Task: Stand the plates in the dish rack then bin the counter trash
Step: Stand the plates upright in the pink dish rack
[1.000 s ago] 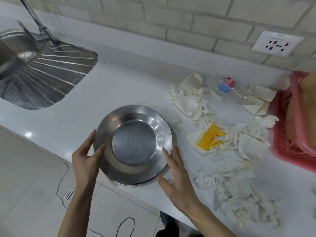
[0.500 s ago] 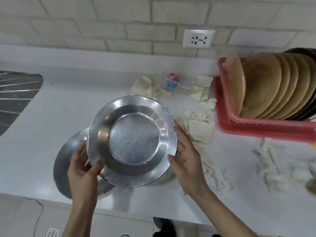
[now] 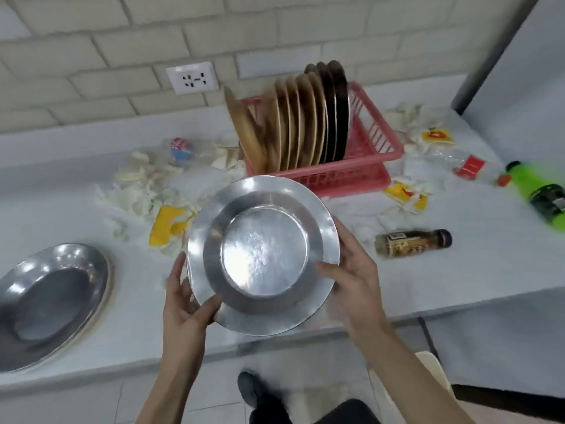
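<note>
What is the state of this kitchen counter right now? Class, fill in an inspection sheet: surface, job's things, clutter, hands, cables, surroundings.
Surface: pale counter, littered along the back.
Job's things: steel plate held above the counter's front edge; second steel plate lying at left; pink dish rack with brown and dark plates standing in it.
Clutter: torn paper, yellow wrappers, brown bottle and green bottle lying down.
Hands: left hand and right hand each grip the held plate's rim.
Cables: nothing seen.
Surroundings: brick-tile wall; wall socket with nothing plugged in.
</note>
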A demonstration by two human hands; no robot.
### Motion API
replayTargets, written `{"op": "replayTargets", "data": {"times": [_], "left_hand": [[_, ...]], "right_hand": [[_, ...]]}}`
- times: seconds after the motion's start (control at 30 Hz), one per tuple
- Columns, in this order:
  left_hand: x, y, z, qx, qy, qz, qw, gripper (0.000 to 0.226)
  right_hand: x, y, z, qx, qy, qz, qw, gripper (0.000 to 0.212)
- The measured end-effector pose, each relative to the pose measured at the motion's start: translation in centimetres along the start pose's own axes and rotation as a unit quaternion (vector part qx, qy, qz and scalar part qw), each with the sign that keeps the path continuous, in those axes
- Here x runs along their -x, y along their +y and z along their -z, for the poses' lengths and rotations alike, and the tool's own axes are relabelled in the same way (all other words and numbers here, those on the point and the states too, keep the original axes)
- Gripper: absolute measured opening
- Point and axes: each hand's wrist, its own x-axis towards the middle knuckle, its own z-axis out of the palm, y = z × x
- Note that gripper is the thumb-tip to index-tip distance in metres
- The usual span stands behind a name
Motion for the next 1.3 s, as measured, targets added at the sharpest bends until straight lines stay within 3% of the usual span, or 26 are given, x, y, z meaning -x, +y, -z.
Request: {"op": "replayTargets", "data": {"times": [0.23, 0.37, 0.6, 0.67, 0.77, 0.93, 1.1, 1.3], "left_hand": [[3.6, -1.7, -8.8, 0.042, -0.066, 0.075, 0.994, 0.082], [3.7, -2.1, -12.8, 0.08, -0.087, 0.116, 0.986, 0.058], [0.7, -1.4, -17.7, 0.004, -0.088, 0.076, 0.993, 0.029], [-0.8, -1.3, -18.9, -0.036, -0.109, 0.045, 0.992, 0.026], [-3.7, -0.8, -20.5, -0.15, -0.138, -0.067, 0.977, 0.023], [-9.1, 0.5, -22.8, -0.329, -0.189, -0.253, 0.89, 0.039], [-14.0, 1.2, -23.6, -0.396, -0.225, -0.316, 0.832, 0.05], [-15.8, -0.4, -23.4, -0.419, -0.218, -0.342, 0.813, 0.05]], "right_hand": [[1.7, -4.1, 7.2, 0.128, 0.015, 0.02, 0.991, 0.087], [0.6, -6.7, 8.9, 0.187, 0.035, 0.022, 0.982, 0.088], [-4.3, -11.0, 11.2, 0.246, 0.056, 0.092, 0.963, 0.086], [-6.3, -12.4, 11.6, 0.266, 0.066, 0.116, 0.955, 0.086], [-9.2, -14.7, 11.8, 0.306, 0.091, 0.16, 0.934, 0.082], [-14.7, -17.2, 11.5, 0.366, 0.126, 0.193, 0.902, 0.081], [-19.7, -17.3, 10.8, 0.41, 0.142, 0.217, 0.875, 0.084], [-24.4, -15.7, 10.5, 0.45, 0.121, 0.231, 0.854, 0.084]]}}
